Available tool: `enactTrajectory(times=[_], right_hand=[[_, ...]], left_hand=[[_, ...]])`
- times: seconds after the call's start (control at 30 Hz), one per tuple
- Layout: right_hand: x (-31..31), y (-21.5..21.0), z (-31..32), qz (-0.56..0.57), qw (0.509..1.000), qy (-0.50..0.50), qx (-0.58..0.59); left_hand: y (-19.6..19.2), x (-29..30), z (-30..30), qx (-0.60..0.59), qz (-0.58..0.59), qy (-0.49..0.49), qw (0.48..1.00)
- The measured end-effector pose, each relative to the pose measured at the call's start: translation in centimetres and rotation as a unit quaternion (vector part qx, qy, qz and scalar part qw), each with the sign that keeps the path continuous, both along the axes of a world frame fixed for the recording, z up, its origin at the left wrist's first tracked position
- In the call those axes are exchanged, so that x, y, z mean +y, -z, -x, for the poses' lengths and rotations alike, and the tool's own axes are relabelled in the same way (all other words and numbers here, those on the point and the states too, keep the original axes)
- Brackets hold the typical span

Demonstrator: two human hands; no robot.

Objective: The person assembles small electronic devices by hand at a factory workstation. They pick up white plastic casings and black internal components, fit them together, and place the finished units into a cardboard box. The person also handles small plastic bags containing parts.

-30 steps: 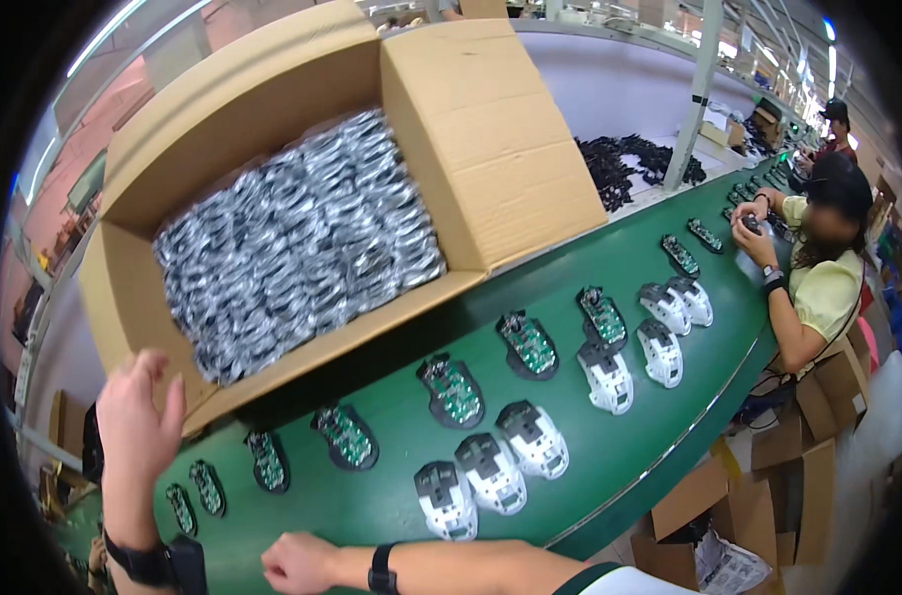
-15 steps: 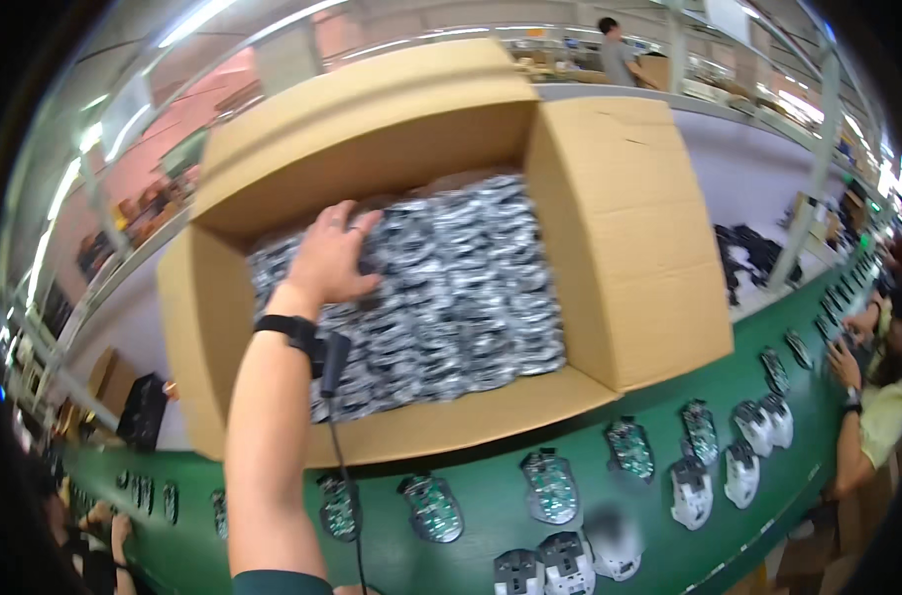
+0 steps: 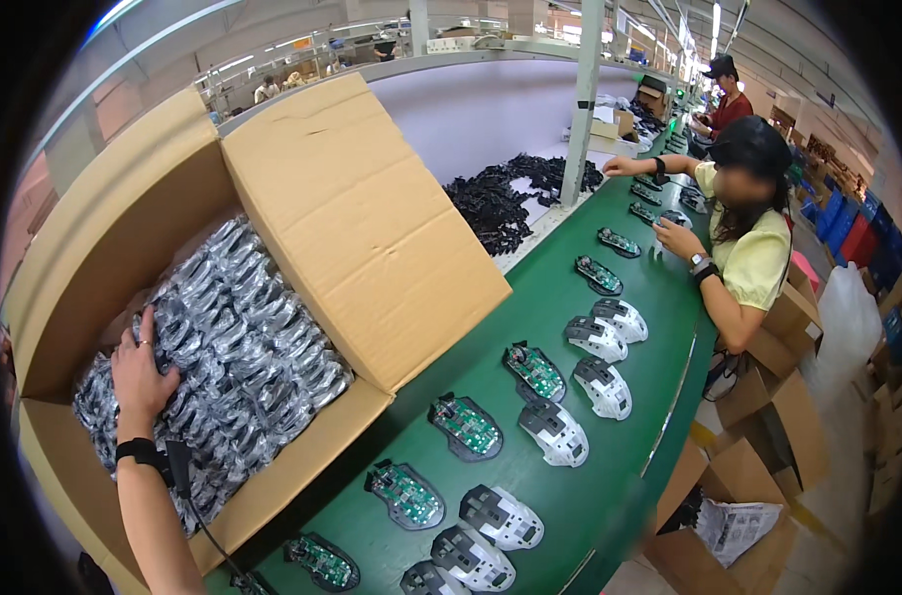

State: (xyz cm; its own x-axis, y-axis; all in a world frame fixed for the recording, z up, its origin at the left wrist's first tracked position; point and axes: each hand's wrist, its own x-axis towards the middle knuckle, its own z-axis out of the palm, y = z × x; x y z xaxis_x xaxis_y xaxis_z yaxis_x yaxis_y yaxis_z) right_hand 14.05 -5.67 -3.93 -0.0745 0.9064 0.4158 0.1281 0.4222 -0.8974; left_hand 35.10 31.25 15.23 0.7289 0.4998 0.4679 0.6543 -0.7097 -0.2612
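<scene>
My left hand (image 3: 142, 377) reaches into a big cardboard box (image 3: 307, 504), palm down, with fingers extended and the thumb apart. It rests on or just over tight rows of dark parts wrapped in clear plastic (image 3: 243, 337); whether it touches them I cannot tell. A ring is on one finger, and a black wrist strap (image 3: 142, 452) with a cable circles the wrist. My right hand is out of view. Beside the box, several mouse bases with green circuit boards (image 3: 468, 426) lie on the green belt (image 3: 590, 486), next to white and grey mouse shells (image 3: 555, 432).
One box flap (image 3: 372, 238) folds out over the belt. Black parts (image 3: 491, 208) are heaped beyond it. Across the belt a co-worker in a yellow top (image 3: 748, 238) handles pieces. Open cartons (image 3: 729, 555) stand on the floor at right, and a metal post (image 3: 582, 109) rises behind the belt.
The view has swung to the right, so the box now sits at left and more of the belt and the co-worker show. My left hand stays over the wrapped parts, fingers extended.
</scene>
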Motion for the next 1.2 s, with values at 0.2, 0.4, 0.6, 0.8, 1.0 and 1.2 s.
enactTrajectory(times=[0.2,0.4,0.6,0.8,1.0,1.2], right_hand=[[0.1,1.0,-0.1,0.099,0.99,-0.093,-0.045],[-0.3,-0.8,-1.6,0.09,0.986,-0.117,-0.08],[-0.3,-1.1,-2.1,0.086,0.987,-0.115,-0.076],[-0.4,-0.9,-2.7,0.09,0.987,-0.107,-0.073],[-0.6,-0.6,-2.4,0.091,0.987,-0.112,-0.073],[-0.7,-0.1,-2.3,0.093,0.987,-0.11,-0.072]], left_hand=[[0.7,-2.5,0.2,-0.07,-0.049,0.046,0.995],[-0.3,-3.5,-0.6,-0.055,0.015,-0.054,0.997],[-1.7,-3.5,-1.8,0.059,0.137,-0.207,0.967],[-0.5,-3.9,-1.9,0.018,0.087,-0.162,0.983],[0.2,-4.0,-1.6,-0.03,0.06,-0.142,0.988],[-0.3,-4.7,0.3,-0.12,0.005,-0.043,0.992]])
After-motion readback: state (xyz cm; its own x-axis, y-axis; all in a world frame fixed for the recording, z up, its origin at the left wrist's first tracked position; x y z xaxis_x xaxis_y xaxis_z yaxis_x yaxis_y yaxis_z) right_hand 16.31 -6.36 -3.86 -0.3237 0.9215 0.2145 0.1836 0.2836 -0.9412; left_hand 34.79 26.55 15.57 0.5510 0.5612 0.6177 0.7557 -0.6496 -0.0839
